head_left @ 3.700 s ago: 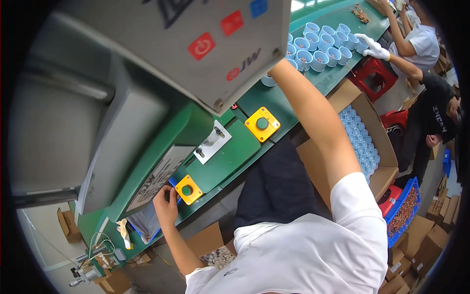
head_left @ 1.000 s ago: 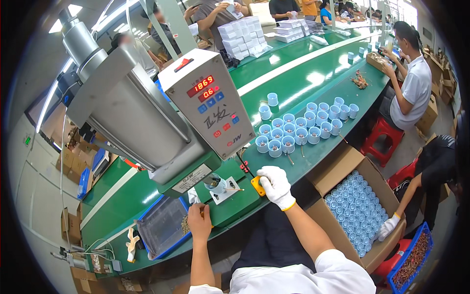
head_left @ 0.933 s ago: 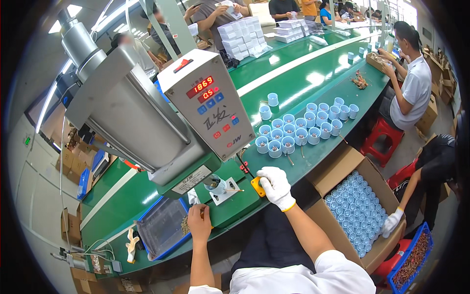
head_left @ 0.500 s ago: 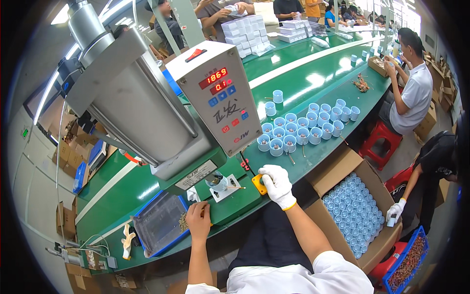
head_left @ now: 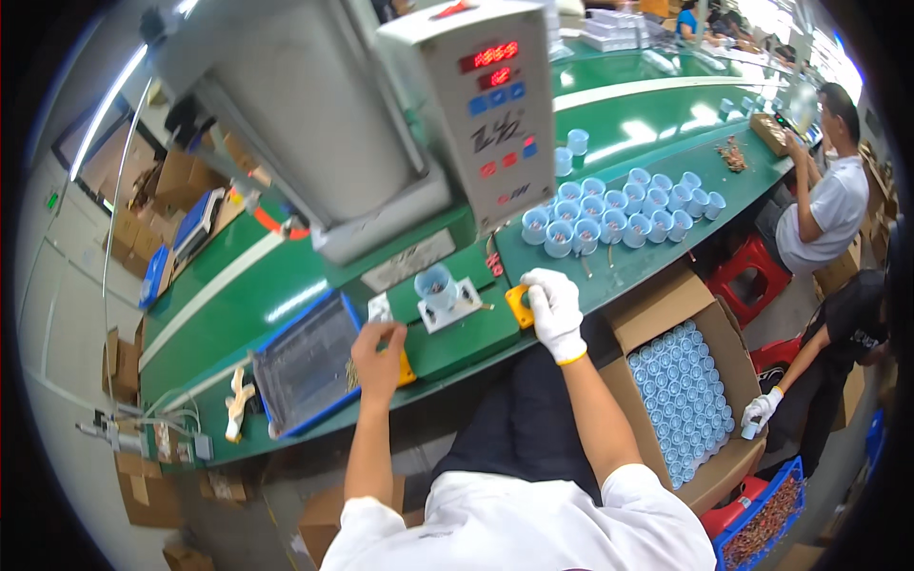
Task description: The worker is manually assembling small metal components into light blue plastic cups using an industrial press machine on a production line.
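**Press Station: Hand and Workpiece Positions**

Clock directions are centred on the loaded cup; 12 is the top of the view.

Workpiece: the light-blue cup (head_left: pixel 435 287) stands mouth up on the metal plate (head_left: pixel 464 311), below the press (head_left: pixel 328 143), with dark pieces inside.

Left hand (head_left: pixel 379 357): bare, at 7 o'clock, fingers bent toward the thumb, near the left yellow button box (head_left: pixel 407 370). Whether it holds anything cannot be told.

Right hand (head_left: pixel 555 312): white-gloved, between 3 and 4 o'clock, partly curled over the right yellow button box (head_left: pixel 519 306). Its fingertips are hidden; grip cannot be confirmed.

Surroundings: a group of filled cups (head_left: pixel 587 233) stands at 2 o'clock on the green bench (head_left: pixel 738 190). A carton (head_left: pixel 624 404) of cups is at 4 o'clock. A blue-rimmed tray (head_left: pixel 319 417) lies at 8 o'clock.
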The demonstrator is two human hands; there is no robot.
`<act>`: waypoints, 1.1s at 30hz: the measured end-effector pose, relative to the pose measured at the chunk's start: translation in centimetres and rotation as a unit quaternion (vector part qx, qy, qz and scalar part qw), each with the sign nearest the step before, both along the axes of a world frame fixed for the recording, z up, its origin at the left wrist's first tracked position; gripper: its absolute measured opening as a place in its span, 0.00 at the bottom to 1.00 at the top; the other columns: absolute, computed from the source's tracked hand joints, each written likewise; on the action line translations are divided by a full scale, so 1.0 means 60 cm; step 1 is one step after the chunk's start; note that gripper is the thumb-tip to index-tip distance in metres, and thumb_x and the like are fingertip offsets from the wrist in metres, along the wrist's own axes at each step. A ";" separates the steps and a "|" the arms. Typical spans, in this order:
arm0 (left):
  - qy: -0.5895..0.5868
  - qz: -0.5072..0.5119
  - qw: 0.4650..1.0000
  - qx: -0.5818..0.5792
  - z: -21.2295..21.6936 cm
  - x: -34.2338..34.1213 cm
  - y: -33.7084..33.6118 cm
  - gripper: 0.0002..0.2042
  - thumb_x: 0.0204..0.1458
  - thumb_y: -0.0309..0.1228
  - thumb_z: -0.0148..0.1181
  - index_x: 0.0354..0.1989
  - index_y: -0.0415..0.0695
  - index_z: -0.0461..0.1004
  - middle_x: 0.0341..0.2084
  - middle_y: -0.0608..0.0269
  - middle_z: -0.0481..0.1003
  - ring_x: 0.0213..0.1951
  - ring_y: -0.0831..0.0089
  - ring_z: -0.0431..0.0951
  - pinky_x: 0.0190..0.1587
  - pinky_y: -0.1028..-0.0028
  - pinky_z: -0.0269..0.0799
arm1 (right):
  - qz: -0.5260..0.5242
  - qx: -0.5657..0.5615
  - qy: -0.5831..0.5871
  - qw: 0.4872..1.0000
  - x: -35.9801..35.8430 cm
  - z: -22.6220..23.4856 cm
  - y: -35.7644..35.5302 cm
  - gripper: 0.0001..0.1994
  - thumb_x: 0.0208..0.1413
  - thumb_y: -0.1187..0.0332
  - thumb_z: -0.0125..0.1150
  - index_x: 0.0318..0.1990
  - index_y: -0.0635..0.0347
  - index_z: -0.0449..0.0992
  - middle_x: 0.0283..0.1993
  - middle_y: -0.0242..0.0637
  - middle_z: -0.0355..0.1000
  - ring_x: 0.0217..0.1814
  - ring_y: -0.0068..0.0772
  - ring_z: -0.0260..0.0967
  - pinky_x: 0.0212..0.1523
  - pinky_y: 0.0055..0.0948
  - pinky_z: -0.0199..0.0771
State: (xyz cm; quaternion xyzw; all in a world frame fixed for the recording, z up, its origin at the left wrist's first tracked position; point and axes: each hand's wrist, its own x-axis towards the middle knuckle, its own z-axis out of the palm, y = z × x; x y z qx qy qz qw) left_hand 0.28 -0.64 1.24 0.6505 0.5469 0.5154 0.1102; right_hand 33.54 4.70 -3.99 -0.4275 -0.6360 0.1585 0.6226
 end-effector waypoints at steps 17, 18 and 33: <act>0.119 -0.136 0.944 -0.277 0.176 0.062 0.127 0.17 0.58 0.37 0.78 0.47 0.35 0.86 0.38 0.58 0.88 0.40 0.75 0.84 0.43 0.72 0.79 | -0.012 0.010 -0.005 1.000 -0.004 -0.008 -0.009 0.09 0.64 0.73 0.65 0.48 0.60 0.87 0.49 0.46 0.84 0.53 0.51 0.81 0.58 0.45 0.81; 0.139 -0.137 0.944 -0.266 0.173 0.063 0.128 0.18 0.58 0.37 0.78 0.48 0.35 0.86 0.39 0.58 0.88 0.41 0.73 0.84 0.44 0.71 0.80 | -0.014 0.011 -0.003 1.000 -0.004 -0.008 -0.008 0.09 0.64 0.73 0.65 0.48 0.60 0.87 0.49 0.46 0.84 0.53 0.52 0.81 0.58 0.45 0.81; 0.168 -0.142 0.928 -0.302 0.188 0.071 0.147 0.14 0.53 0.37 0.78 0.41 0.39 0.88 0.35 0.61 0.87 0.40 0.72 0.84 0.47 0.69 0.80 | -0.008 0.009 0.022 1.000 -0.004 -0.012 0.000 0.08 0.63 0.76 0.64 0.47 0.63 0.87 0.48 0.47 0.84 0.50 0.50 0.82 0.55 0.42 0.83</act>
